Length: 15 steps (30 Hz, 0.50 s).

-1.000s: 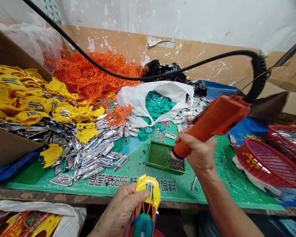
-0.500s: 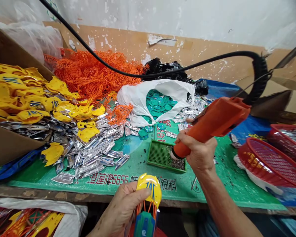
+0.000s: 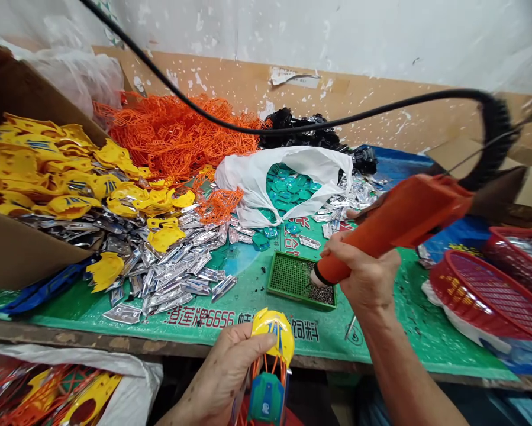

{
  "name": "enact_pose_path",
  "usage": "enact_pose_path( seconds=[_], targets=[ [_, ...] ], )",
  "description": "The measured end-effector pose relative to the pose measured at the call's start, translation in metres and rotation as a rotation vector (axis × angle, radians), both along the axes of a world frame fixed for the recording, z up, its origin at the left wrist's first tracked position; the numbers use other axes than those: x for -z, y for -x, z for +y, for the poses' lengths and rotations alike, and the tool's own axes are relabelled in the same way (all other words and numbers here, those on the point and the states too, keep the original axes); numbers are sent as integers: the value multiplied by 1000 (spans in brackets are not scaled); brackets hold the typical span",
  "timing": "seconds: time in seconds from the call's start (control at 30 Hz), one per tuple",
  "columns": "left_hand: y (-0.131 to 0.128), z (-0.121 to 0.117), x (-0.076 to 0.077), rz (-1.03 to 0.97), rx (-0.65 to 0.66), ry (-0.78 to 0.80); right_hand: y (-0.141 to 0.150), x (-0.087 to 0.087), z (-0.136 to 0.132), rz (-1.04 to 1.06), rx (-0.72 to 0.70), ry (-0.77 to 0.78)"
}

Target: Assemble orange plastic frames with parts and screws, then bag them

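Note:
My left hand [image 3: 232,361] pinches a partly assembled plastic toy [image 3: 266,395] at the table's front edge. A yellow shell with blue markings is under my thumb, with thin orange bars and a green-and-blue piece below it. My right hand [image 3: 370,275] is wrapped around an orange electric screwdriver [image 3: 394,216], tilted downward. Its pale tip is over the right end of a small green tray [image 3: 277,289], among tiny metal screws [image 3: 322,293]. The bit itself is hidden.
Yellow shells [image 3: 74,204], silver pieces [image 3: 172,278] and orange frames [image 3: 181,133] are piled left. A white bag [image 3: 237,171] holds green pieces behind the tray. Red baskets [image 3: 443,290] stand right. A black cable [image 3: 367,116] arches overhead. An open sack [image 3: 136,378] sits lower left.
The whole view has shifted slightly, with the scene moving a little right. Both hands keep their holds, and the screwdriver tip stays at the screws in the tray.

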<state>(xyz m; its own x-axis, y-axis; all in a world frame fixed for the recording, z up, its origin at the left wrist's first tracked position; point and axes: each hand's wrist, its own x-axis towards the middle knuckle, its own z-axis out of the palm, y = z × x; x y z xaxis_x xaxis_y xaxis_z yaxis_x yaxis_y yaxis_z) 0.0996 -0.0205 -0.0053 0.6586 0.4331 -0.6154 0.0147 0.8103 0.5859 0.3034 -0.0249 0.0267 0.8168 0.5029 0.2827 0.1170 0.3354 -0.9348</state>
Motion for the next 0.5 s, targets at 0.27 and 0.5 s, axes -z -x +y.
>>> enact_pose_path(
  seconds=[0.27, 0.5],
  targets=[
    [-5, -4, -1, 18, -58, 5, 29, -45, -29, 105, -271, -158],
    [-2, -6, 4, -20, -101, 19, 58, -40, -40, 139, -428, -185]
  ],
)
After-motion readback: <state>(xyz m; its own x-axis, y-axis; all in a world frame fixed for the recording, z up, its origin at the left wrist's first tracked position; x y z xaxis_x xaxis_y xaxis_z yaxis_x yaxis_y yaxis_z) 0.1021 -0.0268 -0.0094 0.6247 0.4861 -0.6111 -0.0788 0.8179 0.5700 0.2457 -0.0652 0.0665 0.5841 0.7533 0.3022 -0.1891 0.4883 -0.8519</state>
